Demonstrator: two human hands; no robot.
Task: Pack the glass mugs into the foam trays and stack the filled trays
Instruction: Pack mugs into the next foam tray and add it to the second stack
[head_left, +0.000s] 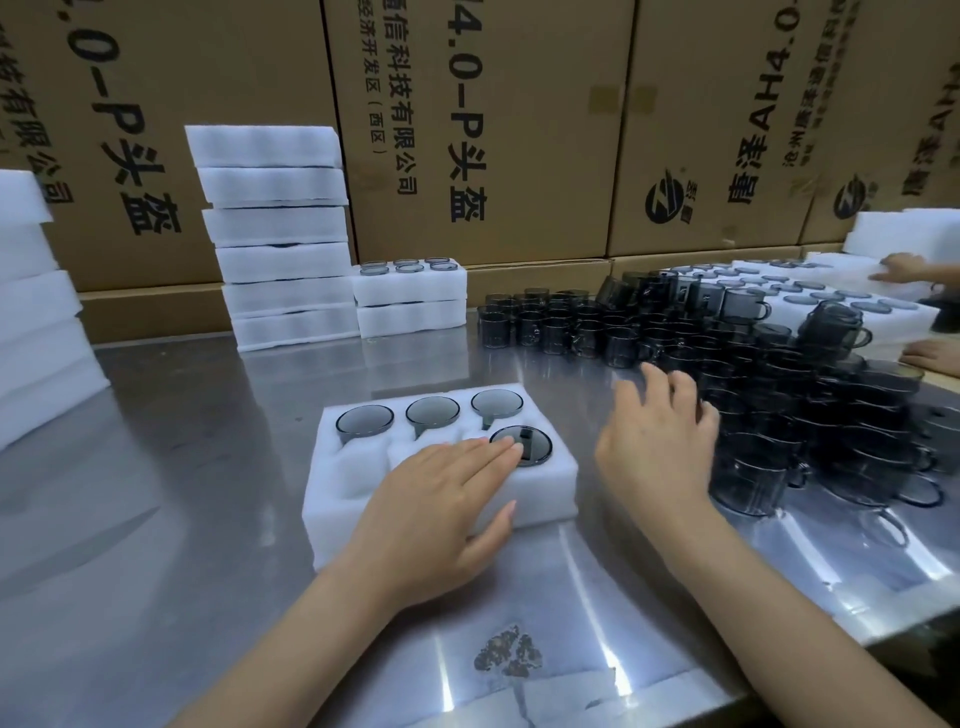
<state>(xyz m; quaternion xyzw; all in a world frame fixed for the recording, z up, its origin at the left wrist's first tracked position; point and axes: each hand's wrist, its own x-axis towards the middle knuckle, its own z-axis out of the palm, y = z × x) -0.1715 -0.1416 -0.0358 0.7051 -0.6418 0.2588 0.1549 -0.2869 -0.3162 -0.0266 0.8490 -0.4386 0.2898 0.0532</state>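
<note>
Left hand (441, 499): flat, fingers straight, pressing the foam tray (358, 499) at its 5 o'clock corner, fingertips on the fourth mug (521, 445).
Right hand (657, 441): loosely spread, holding nothing, reaching to 3 o'clock toward the loose mugs (779, 415).
Handling: glass is likely slick, brittle; grip by the body.

Foam trays (363, 519) white; glass mugs (753, 364) smoky grey; table (208, 545) silver; cartons (519, 130) brown, black print.
</note>
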